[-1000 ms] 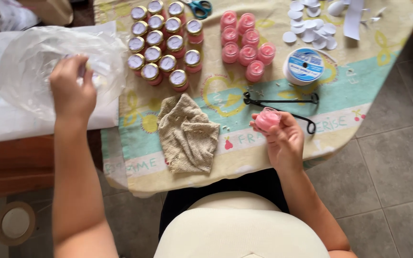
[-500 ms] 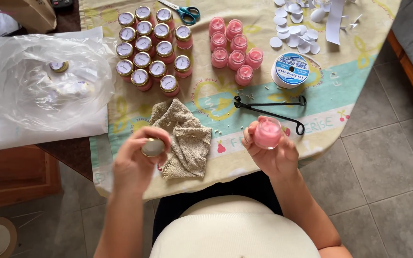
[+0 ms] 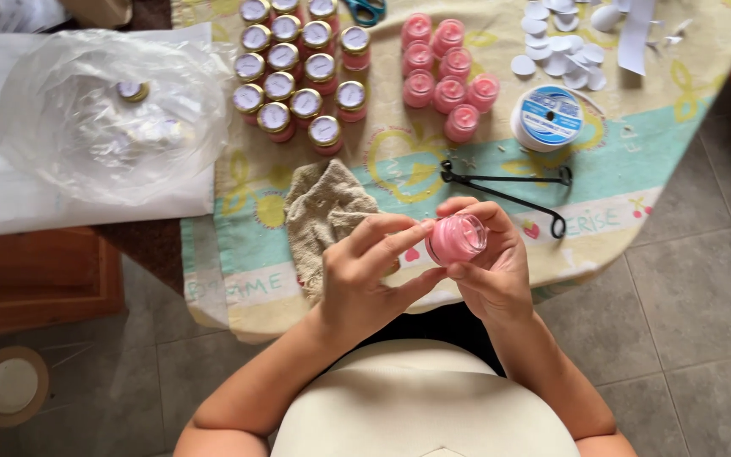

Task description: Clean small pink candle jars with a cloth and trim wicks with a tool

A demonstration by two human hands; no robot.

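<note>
My right hand (image 3: 492,271) holds a small open glass jar of pink wax (image 3: 457,238) just above the table's near edge, tilted toward my left hand. My left hand (image 3: 374,275) is curled right beside it, index finger and thumb touching the jar's rim. The small round lid it picked up is mostly hidden inside its fingers. A beige cloth (image 3: 323,211) lies on the tablecloth just beyond my left hand.
Several lidded jars (image 3: 298,76) and several open pink jars (image 3: 446,72) stand at the back. A black wick tool (image 3: 509,182), a blue-labelled spool (image 3: 546,118), white paper discs (image 3: 556,51) and scissors (image 3: 365,10) lie nearby. A clear bag holding lids (image 3: 112,118) rests on white paper, left.
My left hand left the clear bag with a small lid, crossed over the cloth and met the pink jar. My right hand stayed put with the jar.
</note>
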